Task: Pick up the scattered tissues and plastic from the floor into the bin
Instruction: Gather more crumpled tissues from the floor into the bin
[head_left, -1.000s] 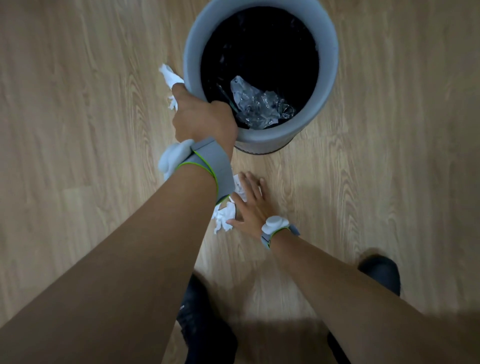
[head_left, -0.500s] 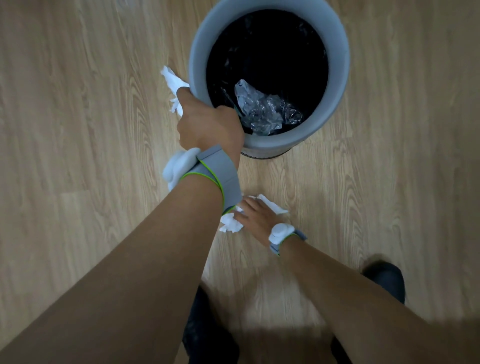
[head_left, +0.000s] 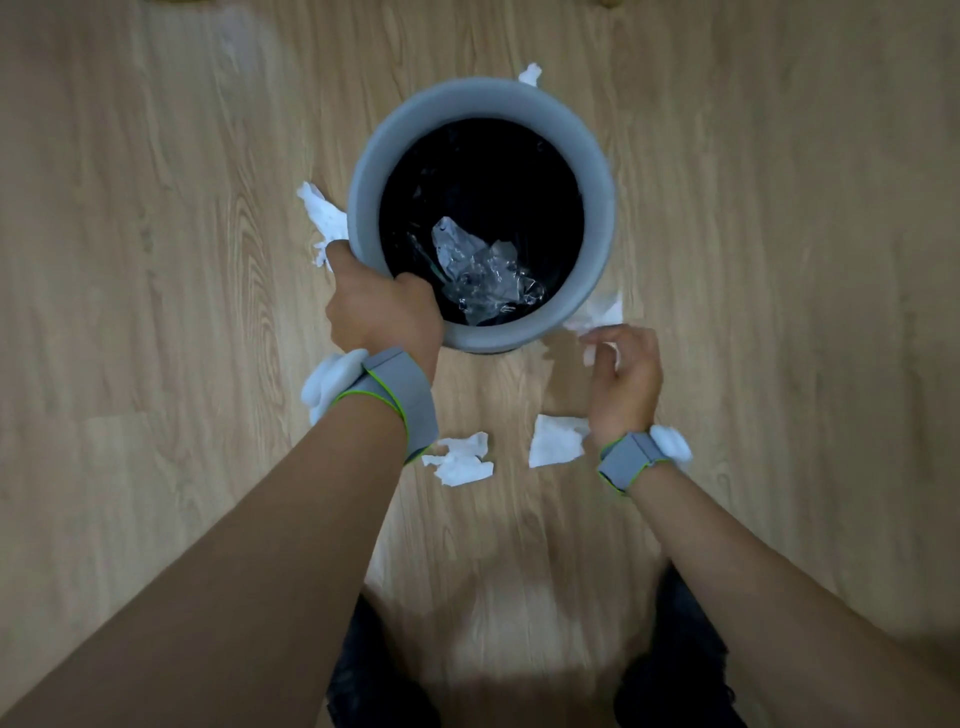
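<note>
On pale wood-plank floor, grey bin among scattered tissues

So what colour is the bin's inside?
Black inside the grey round plastic bin; head view shows it.

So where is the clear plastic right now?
In the head view the plastic lies crumpled inside the bin, on its near side, just right of the left hand gripping the rim.

The wooden floor carried a grey bin at upper centre, with white tissues scattered around it, two lying lower centre.
</note>
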